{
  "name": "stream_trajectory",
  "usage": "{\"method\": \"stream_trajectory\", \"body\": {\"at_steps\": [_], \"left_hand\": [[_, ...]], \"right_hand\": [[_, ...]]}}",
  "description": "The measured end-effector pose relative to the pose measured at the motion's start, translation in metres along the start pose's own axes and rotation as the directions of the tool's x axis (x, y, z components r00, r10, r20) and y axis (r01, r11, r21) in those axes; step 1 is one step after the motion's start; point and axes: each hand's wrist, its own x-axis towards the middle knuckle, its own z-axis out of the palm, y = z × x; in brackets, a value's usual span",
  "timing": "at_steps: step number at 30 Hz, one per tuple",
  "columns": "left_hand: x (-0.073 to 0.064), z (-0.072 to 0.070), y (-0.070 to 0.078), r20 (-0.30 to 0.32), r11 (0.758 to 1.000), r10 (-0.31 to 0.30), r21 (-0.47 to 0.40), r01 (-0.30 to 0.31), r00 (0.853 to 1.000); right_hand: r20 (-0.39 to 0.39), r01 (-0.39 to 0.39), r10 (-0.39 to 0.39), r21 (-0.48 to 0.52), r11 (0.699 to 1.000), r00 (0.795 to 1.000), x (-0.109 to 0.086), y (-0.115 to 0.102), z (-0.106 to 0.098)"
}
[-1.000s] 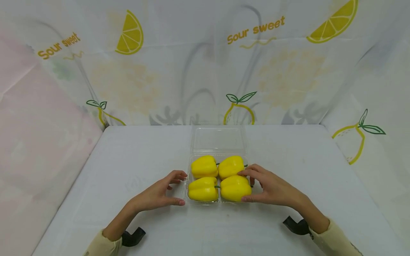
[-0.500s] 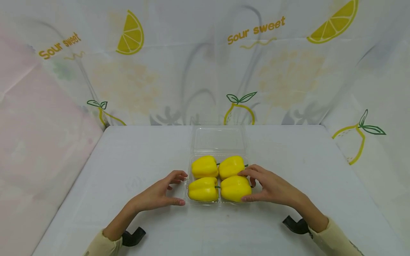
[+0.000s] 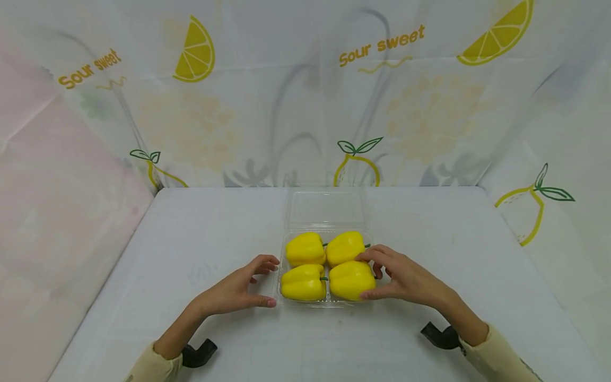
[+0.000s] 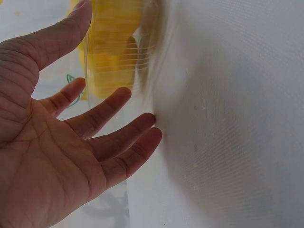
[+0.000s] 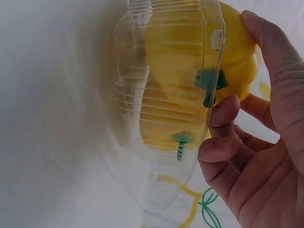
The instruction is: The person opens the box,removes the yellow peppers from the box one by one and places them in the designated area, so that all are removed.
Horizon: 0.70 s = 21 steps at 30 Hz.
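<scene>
Several yellow bell peppers sit in a clear plastic clamshell box [image 3: 326,304], whose lid [image 3: 326,208] lies folded back behind it. My right hand [image 3: 406,276] pinches the front right bell pepper [image 3: 352,281], thumb on its near side and fingers on its far side. In the right wrist view, curled fingertips also meet the box rim near the green stem [image 5: 209,85]. Beside the box's left wall, my left hand [image 3: 238,289] is spread with relaxed fingers and holds nothing. The back right bell pepper [image 3: 345,248] lies just beyond my right fingers.
A white cloth covers the table [image 3: 215,223]. Behind it hangs a lemon-print curtain [image 3: 296,106], with a pinkish sheet [image 3: 71,185] on the left. Black curved pieces [image 3: 200,354] show at both wrists.
The two right-hand peppers have shifted very slightly, with my right fingers still on the front one. My left hand stays in place.
</scene>
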Motion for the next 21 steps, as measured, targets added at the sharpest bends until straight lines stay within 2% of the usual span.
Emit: {"method": "stream_trajectory", "body": {"at_steps": [8,15,21], "left_hand": [[0.000,-0.001,0.003,0.001,1.000,-0.008,0.011,0.008,1.000],[0.001,-0.001,0.002,0.002,1.000,-0.007,0.014,0.007,1.000],[0.001,-0.001,0.003,0.001,1.000,-0.008,0.018,0.008,1.000]], "right_hand": [[-0.035,0.022,-0.019,0.069,0.997,0.999,-0.001,0.005,-0.002],[-0.026,0.018,-0.016,0.068,0.998,1.000,-0.001,0.003,-0.005],[-0.066,0.055,-0.051,0.059,0.997,0.997,-0.004,0.000,-0.015]]}}
